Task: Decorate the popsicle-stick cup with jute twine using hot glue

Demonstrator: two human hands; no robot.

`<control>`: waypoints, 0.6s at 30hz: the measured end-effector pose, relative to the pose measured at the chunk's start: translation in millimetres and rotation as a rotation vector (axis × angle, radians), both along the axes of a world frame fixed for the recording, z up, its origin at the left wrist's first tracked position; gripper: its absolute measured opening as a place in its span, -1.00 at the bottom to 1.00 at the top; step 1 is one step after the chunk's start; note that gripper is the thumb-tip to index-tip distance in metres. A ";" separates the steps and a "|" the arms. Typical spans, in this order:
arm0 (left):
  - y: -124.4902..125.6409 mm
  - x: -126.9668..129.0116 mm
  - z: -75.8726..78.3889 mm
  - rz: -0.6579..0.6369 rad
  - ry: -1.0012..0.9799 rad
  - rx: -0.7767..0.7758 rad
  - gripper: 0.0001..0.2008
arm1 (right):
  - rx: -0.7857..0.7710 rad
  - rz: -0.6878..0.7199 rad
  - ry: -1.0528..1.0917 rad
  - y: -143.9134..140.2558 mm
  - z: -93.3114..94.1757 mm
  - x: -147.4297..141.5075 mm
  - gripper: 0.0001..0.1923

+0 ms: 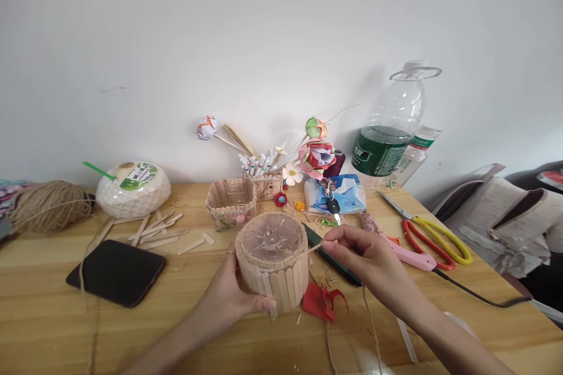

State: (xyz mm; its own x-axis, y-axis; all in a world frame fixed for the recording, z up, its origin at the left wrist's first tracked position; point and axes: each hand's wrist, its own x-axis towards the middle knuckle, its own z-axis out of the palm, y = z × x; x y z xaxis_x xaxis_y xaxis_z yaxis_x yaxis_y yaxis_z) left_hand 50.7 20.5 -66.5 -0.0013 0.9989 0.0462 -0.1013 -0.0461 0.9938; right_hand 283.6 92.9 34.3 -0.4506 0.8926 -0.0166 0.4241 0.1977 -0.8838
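My left hand (244,290) grips a round container (275,281) covered with upright craft sticks, its thumb across the near side. Inside the container shows clear plastic, and twine runs around its rim. A length of jute twine (314,248) stretches from the rim's right side to my right hand (363,252), which pinches it between thumb and fingertips. Below the right hand, loose twine hangs down toward the table's front edge. Red scrap material (323,303) lies just right of the container, near a dark green long object (336,261).
Behind stand a square stick-covered box (231,202), paper flowers (317,156) and a large bottle (382,146). To the right lie scissors (435,240) and a pink corded tool (407,255). A phone (116,272), loose sticks (158,227), a coconut (132,190) and a twine ball (50,205) are left.
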 end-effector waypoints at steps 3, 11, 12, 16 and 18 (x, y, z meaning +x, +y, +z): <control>0.4 0.5 -0.6 0.012 -0.010 0.011 0.17 | -0.008 0.003 0.003 0.5 0.3 -0.9 -0.64; -5.3 3.2 13.2 0.007 -0.017 -0.043 0.15 | -0.008 0.011 0.024 -1.3 1.2 -1.9 -0.66; -5.2 3.8 14.5 0.006 -0.023 -0.044 0.16 | -0.005 0.012 0.022 -1.6 1.8 -2.1 -0.66; -4.1 4.9 16.9 0.004 -0.024 -0.027 0.18 | -0.007 0.015 0.022 -2.2 4.9 -3.0 -0.69; -5.1 4.0 17.0 0.002 0.003 -0.020 0.17 | -0.014 0.017 0.033 -2.6 6.2 -3.1 -0.69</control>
